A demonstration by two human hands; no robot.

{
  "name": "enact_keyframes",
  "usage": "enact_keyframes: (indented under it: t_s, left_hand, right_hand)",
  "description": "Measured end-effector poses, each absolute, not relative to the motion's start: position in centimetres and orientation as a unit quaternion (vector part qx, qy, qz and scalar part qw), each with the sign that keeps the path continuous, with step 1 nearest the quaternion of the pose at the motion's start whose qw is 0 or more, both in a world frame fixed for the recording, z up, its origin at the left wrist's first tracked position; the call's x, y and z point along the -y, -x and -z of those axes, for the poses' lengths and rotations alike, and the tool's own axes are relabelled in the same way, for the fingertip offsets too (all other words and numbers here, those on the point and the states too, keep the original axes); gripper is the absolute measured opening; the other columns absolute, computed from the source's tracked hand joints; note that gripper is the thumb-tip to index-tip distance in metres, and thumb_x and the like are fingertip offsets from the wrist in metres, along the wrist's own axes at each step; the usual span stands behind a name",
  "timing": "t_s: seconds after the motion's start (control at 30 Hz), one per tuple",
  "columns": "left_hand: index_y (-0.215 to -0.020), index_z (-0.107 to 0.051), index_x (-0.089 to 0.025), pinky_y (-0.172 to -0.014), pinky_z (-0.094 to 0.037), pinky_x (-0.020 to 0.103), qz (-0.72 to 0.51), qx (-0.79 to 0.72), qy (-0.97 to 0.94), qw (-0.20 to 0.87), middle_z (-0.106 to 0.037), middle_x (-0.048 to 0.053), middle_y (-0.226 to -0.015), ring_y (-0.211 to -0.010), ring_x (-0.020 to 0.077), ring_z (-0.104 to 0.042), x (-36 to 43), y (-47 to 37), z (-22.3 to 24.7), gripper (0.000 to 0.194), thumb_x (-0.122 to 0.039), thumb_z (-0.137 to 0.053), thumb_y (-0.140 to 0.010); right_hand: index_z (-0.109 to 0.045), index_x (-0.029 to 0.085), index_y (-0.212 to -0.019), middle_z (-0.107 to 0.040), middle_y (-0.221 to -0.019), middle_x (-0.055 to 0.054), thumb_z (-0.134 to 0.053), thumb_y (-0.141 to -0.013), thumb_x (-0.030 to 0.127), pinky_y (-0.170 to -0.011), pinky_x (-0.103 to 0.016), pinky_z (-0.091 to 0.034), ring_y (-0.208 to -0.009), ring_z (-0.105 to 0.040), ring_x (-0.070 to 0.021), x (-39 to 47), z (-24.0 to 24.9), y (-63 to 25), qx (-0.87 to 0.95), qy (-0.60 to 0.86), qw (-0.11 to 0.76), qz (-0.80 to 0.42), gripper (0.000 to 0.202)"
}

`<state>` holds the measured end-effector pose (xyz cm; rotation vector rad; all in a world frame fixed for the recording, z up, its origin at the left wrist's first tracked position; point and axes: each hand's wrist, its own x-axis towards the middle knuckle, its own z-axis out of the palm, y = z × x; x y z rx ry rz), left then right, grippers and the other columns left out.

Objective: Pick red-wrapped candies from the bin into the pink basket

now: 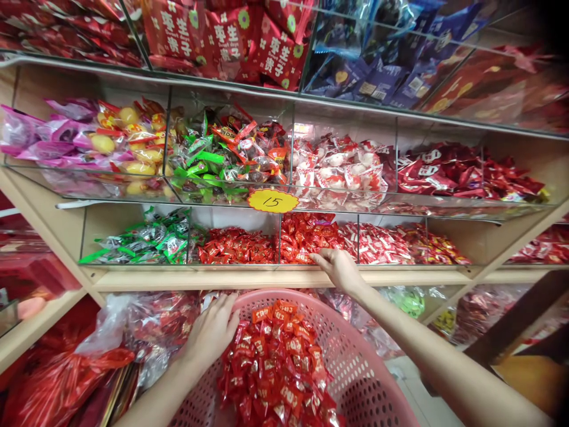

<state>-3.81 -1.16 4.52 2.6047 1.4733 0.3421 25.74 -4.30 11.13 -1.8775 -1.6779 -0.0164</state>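
My left hand (213,325) lies over the left rim of a pink perforated plastic basket (351,323), its fingers bent round the edge. A heap of small red-wrapped candies (275,362) fills the basket's left and middle part. Up at the lower shelf, my right hand (338,267) reaches the front glass edge of a compartment of red-wrapped candies (306,234). The fingers of that hand are bent together at the edge, and whatever sits between them is hidden.
Glass-divided compartments of wrapped sweets line the shelves, with green-wrapped candies (155,237) at lower left. A yellow price tag (272,201) reading 15 hangs on the middle shelf edge. Bagged goods (160,320) lie below, and a dark brown wooden bar (515,320) slants at right.
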Motion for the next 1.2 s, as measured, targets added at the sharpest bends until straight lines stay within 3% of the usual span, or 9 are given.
enact_keyframes:
  t_s: [0.13, 0.27, 0.47, 0.87, 1.07, 1.2]
  left_hand:
    - [-0.126, -0.046, -0.012, -0.096, -0.04, 0.036, -0.109, -0.493, -0.861, 0.062, -0.051, 0.012, -0.127, -0.117, 0.023, -0.047, 1.2, 4.0, -4.4, 0.041, -0.025, -0.033, -0.089]
    - [-0.125, -0.047, -0.012, -0.096, -0.04, 0.037, -0.114, -0.491, -0.861, 0.068, -0.052, 0.012, -0.126, -0.117, 0.0232, -0.048, 1.2, 4.1, -4.4, 0.041, -0.025, -0.034, -0.089]
    - [-0.124, -0.048, -0.012, -0.095, -0.041, 0.037, -0.123, -0.487, -0.863, 0.057, -0.052, 0.012, -0.125, -0.116, 0.0239, -0.048, 1.1, 4.1, -4.4, 0.041, -0.025, -0.034, -0.089]
    - [-0.123, -0.049, -0.011, -0.096, -0.04, 0.037, -0.121, -0.483, -0.866, 0.055, -0.052, 0.014, -0.125, -0.115, 0.0241, -0.049, 1.3, 4.0, -4.6, 0.039, -0.024, -0.036, -0.088]
    - [-0.123, -0.048, -0.012, -0.093, -0.042, 0.037, -0.123, -0.481, -0.866, 0.057, -0.053, 0.014, -0.124, -0.113, 0.0243, -0.05, 1.4, 4.0, -4.6, 0.039, -0.023, -0.035, -0.089]
    - [-0.124, -0.047, -0.011, -0.094, -0.042, 0.036, -0.114, -0.484, -0.866, 0.056, -0.052, 0.013, -0.125, -0.114, 0.0233, -0.049, 1.4, 4.0, -4.5, 0.039, -0.023, -0.034, -0.089]
  right_hand:
    - [-0.067, 0.019, -0.093, -0.06, -0.09, -0.007, -0.056, -0.077, 0.025, -0.071, -0.025, -0.04, -0.08, -0.056, -0.0166, 1.6, -11.3, -26.0, 0.672, 0.692, 0.262, -0.004, 0.02]
    - [-0.07, 0.018, -0.079, -0.063, -0.073, -0.004, -0.067, -0.067, 0.029, -0.062, -0.024, -0.04, -0.068, -0.056, -0.0161, -0.5, -11.3, -25.9, 0.667, 0.71, 0.218, -0.05, 0.016]
    - [-0.064, 0.018, -0.062, -0.062, -0.06, 0.0, -0.07, -0.058, 0.016, -0.052, -0.021, -0.036, -0.056, -0.052, -0.0122, -1.6, -11.7, -26.0, 0.674, 0.708, 0.195, -0.077, 0.007]
    - [-0.058, 0.018, -0.075, -0.052, -0.055, 0.002, -0.057, -0.071, 0.031, -0.051, -0.022, -0.03, -0.051, -0.041, -0.0104, 1.4, -12.2, -26.0, 0.658, 0.706, 0.262, -0.015, 0.013]
    - [-0.057, 0.017, -0.083, -0.057, -0.066, 0.0, -0.051, -0.08, 0.04, -0.05, -0.022, -0.031, -0.051, -0.042, -0.0102, 6.5, -12.8, -23.9, 0.622, 0.662, 0.417, -0.012, 0.024]
    - [-0.055, 0.018, -0.083, -0.06, -0.074, -0.002, -0.047, -0.084, 0.034, -0.056, -0.023, -0.037, -0.06, -0.051, -0.0131, 10.9, -9.4, -21.6, 0.682, 0.637, 0.348, -0.089, 0.018]
